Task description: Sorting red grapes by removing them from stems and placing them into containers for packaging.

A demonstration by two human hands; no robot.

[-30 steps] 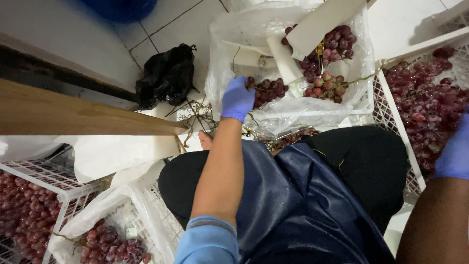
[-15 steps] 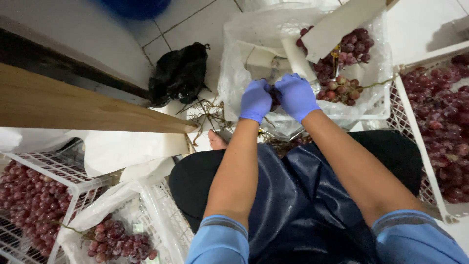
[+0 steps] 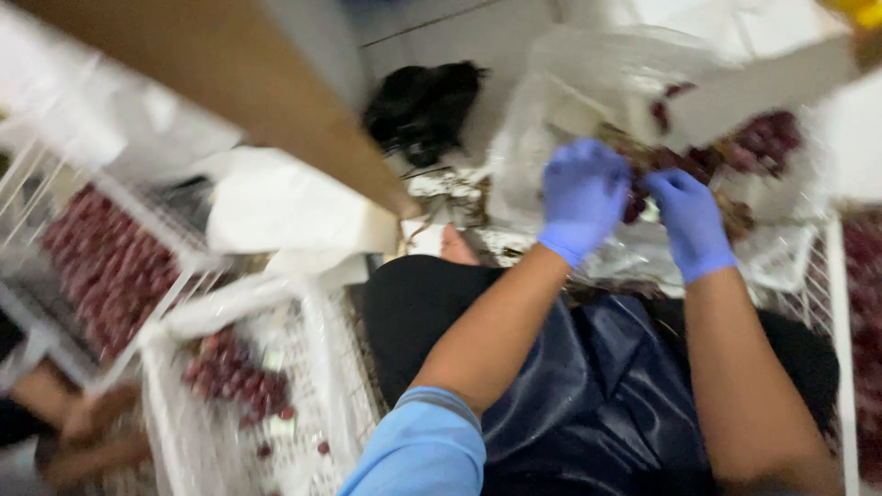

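Both hands wear blue gloves. The left hand (image 3: 584,197) and right hand (image 3: 687,220) meet over a bunch of red grapes (image 3: 643,188), fingers curled around it, though blur hides exactly how tightly they pinch. The bunch sits in a clear plastic bag (image 3: 570,83) ahead of the person's knees. Two white wire crates (image 3: 230,404) of red grapes stand on the left, a third at the right edge (image 3: 841,303). One black bag (image 3: 423,106) lies on the tiled floor.

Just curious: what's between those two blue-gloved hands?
In the head view, a bunch of red grapes sits between the left hand and right hand.
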